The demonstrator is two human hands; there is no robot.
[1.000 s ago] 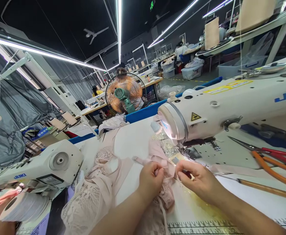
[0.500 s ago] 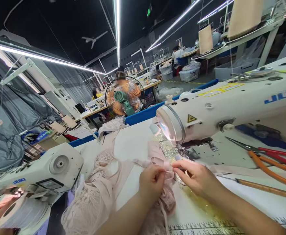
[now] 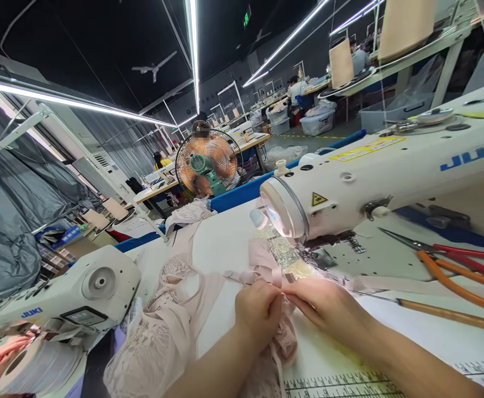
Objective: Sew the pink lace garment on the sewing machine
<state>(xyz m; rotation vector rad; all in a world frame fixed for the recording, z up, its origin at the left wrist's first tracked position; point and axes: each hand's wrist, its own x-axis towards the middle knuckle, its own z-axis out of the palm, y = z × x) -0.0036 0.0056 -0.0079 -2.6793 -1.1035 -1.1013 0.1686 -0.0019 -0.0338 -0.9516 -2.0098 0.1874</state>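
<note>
My left hand (image 3: pixel 257 310) is closed in a pinch on a pale pink lace garment (image 3: pixel 287 337), just in front of the sewing machine's needle area. My right hand (image 3: pixel 329 304) pinches the same garment, its fingertips meeting those of the left. The exact bit between the fingers is too small to make out. Narrow pink straps (image 3: pixel 242 275) and a flat band (image 3: pixel 261 253) stretch beyond my hands toward the machine. To the left lies more pale pink lace fabric (image 3: pixel 142 342), shaped like bra cups.
The white sewing machine (image 3: pixel 341 182) overhangs the table at right. Beside it lie orange-handled scissors (image 3: pixel 441 282) and a wooden-handled tool (image 3: pixel 445 313). A printed ruler (image 3: pixel 341 385) runs along the front. Another machine (image 3: pixel 96 282) and a co-worker's hands (image 3: pixel 5 356) are at left.
My right hand has moved slightly left, and its fingertips now touch the left hand's. The left hand stays nearly in place on the garment. The camera view has shifted a little.
</note>
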